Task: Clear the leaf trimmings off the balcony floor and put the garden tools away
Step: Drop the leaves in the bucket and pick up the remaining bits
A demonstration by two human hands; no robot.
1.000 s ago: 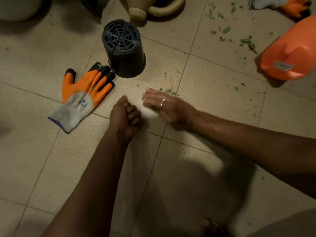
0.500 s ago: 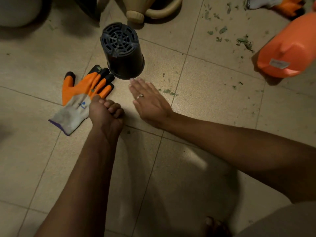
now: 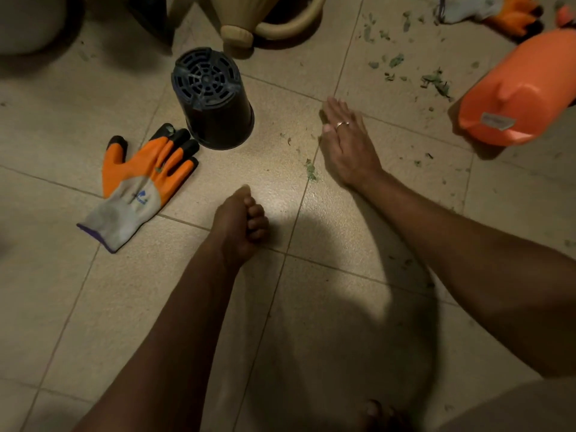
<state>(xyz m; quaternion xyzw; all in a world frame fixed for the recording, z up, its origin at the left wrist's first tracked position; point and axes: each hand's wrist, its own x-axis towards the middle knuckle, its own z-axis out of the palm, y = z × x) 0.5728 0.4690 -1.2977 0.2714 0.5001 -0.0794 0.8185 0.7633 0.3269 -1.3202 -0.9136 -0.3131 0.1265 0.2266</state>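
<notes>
Head view: right hand [image 3: 346, 145] flat and open on the floor [image 3: 343, 307] should sweep leaf trimmings [image 3: 311, 172] toward the fisted left hand [image 3: 241, 224], contents hidden

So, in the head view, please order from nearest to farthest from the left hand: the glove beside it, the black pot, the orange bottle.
From the left hand:
1. Glove, to its left.
2. Black pot, ahead, upside down.
3. Orange bottle, far right.
</notes>
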